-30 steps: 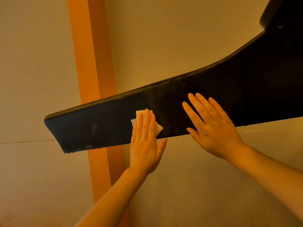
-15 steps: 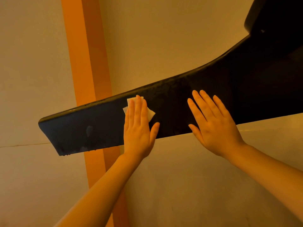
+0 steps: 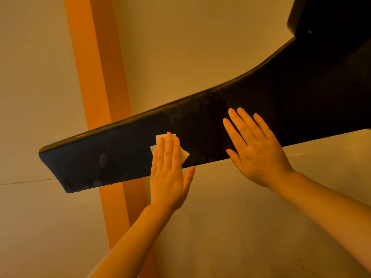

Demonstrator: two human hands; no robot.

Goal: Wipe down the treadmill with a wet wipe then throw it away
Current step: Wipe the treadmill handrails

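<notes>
1. Your left hand (image 3: pixel 167 173) lies flat with straight fingers, pressing the wet wipe (image 3: pixel 160 140) against the dark treadmill panel (image 3: pixel 120 155). It grasps nothing; the wipe is pinned under the fingers, and only its white corners show above and to the right of them.
2. Your right hand (image 3: pixel 255 149) is also spread flat on the panel, fingers straight and slightly fanned, holding nothing. It sits to the right of the wipe, near it but apart from it.
3. The panel's long axis runs from the lower left of the frame, where its blunt end sits, up to the upper right, where it widens into a bulkier dark part (image 3: pixel 331 27). The wipe is about at the middle of the narrow stretch.
4. The relation that matters: the unwiped-looking stretch lies to the left of your left hand, along that long axis. A pale smudge (image 3: pixel 103 160) shows there, and drips hang along the lower edge.
5. Your left hand is the nearer one to that end, so the stroke is best judged as a slide down and left along the panel, not across it.
6. Behind the panel you see a plain wall (image 3: pixel 200 47) with an orange vertical stripe (image 3: pixel 96 67).
7. No bin is in view, so the throwing away is not yet at hand.
</notes>
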